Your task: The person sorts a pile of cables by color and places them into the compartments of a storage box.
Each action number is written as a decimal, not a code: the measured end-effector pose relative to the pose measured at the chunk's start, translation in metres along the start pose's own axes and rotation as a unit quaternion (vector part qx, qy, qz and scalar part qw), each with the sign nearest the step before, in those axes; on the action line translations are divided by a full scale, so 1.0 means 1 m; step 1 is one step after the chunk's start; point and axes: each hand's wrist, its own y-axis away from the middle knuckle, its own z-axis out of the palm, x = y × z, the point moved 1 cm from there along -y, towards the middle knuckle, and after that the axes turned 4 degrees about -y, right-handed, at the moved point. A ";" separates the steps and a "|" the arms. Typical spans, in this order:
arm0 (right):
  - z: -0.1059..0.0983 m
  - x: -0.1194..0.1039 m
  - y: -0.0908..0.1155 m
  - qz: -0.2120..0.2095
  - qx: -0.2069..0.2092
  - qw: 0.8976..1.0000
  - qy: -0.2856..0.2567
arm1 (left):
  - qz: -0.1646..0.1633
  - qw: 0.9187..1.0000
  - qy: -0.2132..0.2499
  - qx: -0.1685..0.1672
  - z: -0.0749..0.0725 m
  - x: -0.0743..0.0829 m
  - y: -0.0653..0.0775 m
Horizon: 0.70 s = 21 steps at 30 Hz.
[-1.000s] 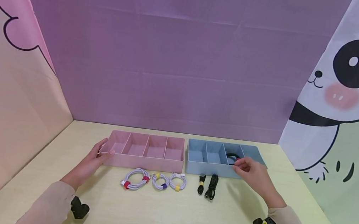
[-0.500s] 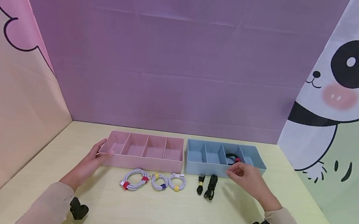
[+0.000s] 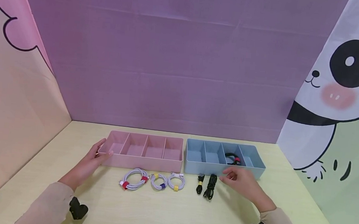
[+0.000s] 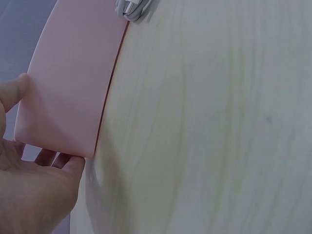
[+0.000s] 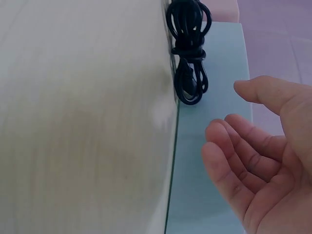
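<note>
My left hand grips the left end of the pink divided box. In the left wrist view the thumb is on its rim, with the other fingers bent against the end wall. My right hand holds nothing, fingers loosely bent and spread from the thumb, in front of the blue divided box. A black cable with a red strap lies coiled in the blue box's third compartment from the left. The bundled black cable on the table is nearest to the right fingertips.
A smaller black cable with a yellow band lies left of the bundle. Before the pink box lie white coiled cables: one with red straps, one with a purple strap, one with a yellow tag. A purple backdrop stands behind.
My right hand has let go of the black cable in the blue box, then moved left and toward me, nearing the bundled black cable. The left hand has stayed on the pink box.
</note>
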 end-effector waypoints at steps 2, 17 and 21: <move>0.002 0.000 0.000 0.000 -0.004 1.000 0.001 | 0.000 1.000 0.001 0.000 0.000 0.000 0.000; 0.015 -0.005 0.001 0.050 -0.018 0.999 -0.002 | 0.019 1.000 0.013 0.002 0.000 -0.003 -0.001; 0.017 -0.010 0.001 0.060 -0.020 0.998 -0.004 | 0.019 1.000 0.011 0.001 0.000 -0.003 -0.002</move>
